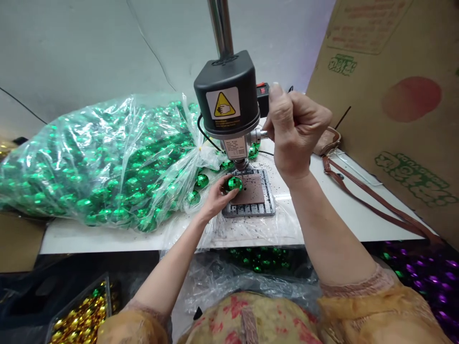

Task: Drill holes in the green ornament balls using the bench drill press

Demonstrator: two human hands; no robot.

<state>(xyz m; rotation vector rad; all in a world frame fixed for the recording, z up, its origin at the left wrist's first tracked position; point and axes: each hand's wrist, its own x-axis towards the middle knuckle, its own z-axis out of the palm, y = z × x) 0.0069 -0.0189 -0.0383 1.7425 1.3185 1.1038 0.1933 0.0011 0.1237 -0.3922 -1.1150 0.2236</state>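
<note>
My left hand (219, 193) is closed on a shiny green faceted ball (234, 183), thumb and fingers around its sides. The ball is over the left part of the base plate (267, 208) of a small bench drill press (229, 95), just below its chuck (241, 164). A brown board (255, 193) with a dark hole lies on that plate, scattered with dark shavings. Beside the black motor housing, my right hand (292, 129) makes a fist round the drill press's feed handle (264, 134), most of which the fingers hide.
A big clear bag of green balls (107, 167) fills the left of the white table (107, 241). Loose green balls (202, 180) lie near its mouth. At right are a brown strap (373, 205) and a cardboard box (358, 91). Gold balls (81, 315) and purple balls (426, 277) sit below.
</note>
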